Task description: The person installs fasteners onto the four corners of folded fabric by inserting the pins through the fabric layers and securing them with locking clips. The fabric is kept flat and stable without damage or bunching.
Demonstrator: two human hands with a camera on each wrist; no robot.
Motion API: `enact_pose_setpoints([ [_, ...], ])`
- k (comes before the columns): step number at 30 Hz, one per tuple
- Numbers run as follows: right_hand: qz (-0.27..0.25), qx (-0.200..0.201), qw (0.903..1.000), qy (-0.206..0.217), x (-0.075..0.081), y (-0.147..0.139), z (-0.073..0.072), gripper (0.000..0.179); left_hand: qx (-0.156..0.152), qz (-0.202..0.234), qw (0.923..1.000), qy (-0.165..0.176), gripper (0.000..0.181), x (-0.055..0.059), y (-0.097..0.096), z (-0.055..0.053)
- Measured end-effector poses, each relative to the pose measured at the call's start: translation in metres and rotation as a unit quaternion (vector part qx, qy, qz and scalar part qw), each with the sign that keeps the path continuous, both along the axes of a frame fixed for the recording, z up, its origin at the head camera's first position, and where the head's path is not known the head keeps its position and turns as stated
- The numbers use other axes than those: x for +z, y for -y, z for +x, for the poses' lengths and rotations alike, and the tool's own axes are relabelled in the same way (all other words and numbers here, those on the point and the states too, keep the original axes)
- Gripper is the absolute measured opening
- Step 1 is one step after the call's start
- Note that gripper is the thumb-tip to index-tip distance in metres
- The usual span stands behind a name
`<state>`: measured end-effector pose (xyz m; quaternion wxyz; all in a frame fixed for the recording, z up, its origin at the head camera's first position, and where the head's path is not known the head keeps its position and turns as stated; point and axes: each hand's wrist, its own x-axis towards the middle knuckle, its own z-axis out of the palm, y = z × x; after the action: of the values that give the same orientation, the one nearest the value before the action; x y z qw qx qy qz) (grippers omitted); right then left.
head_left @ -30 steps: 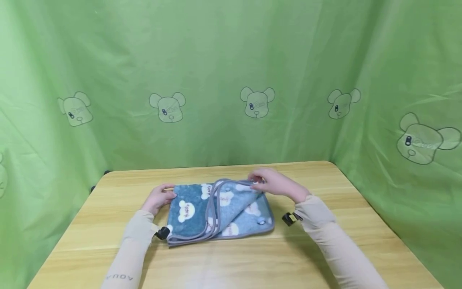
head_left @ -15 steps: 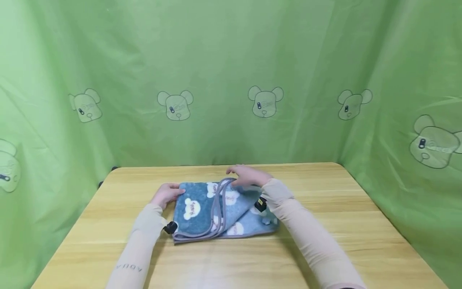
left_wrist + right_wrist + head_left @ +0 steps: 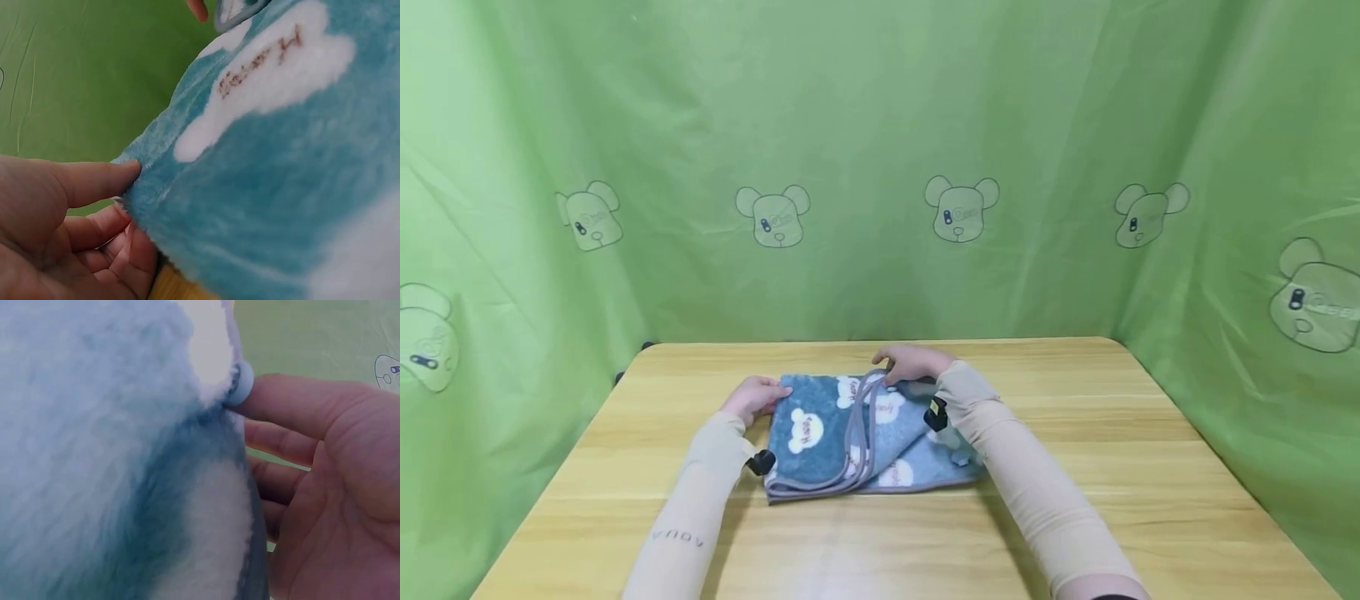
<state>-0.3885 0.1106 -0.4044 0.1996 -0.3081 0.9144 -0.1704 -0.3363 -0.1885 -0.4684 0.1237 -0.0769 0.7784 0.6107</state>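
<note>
A folded plush blanket, teal with white bear-head patches and grey edge binding, lies on the table. Its right part shows a lighter blue face, with a slanting fold across it. At the far left corner, my left hand pinches the cloth; in the left wrist view the thumb lies on top and curled fingers sit below. My right hand grips the far edge near the middle, beside the curved grey binding. The right wrist view shows that thumb on the near face and the other fingers behind the cloth. My right forearm hides part of the blanket's right end.
The wooden table extends around the blanket on all sides. A green curtain printed with bear heads hangs behind the table and along both sides. A small black camera sits on each wrist.
My right hand has moved left along the far edge, from the blanket's right corner to near the middle binding. My left hand stays at the left corner. The head view has shifted slightly.
</note>
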Motion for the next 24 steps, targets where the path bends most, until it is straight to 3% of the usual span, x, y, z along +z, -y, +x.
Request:
enact_pose_setpoints([
  [7,0.002,0.021,0.9991,-0.038,0.004,0.000,-0.001,0.035,-0.007,0.006,0.9999,0.011,0.016,0.003,-0.001,-0.001],
  [13,-0.041,0.043,0.9957,-0.071,0.012,-0.007,0.004,0.018,0.003,0.006,0.9998,0.019,0.008,0.002,0.000,-0.003],
  [18,-0.090,0.055,0.9911,-0.081,0.020,-0.024,0.015,0.012,0.000,0.011,0.9998,0.016,0.007,0.001,0.002,-0.003],
  [24,-0.137,0.065,0.9853,-0.079,0.031,-0.060,0.040,0.014,-0.006,0.010,0.9998,0.013,0.009,0.001,0.003,-0.005],
])
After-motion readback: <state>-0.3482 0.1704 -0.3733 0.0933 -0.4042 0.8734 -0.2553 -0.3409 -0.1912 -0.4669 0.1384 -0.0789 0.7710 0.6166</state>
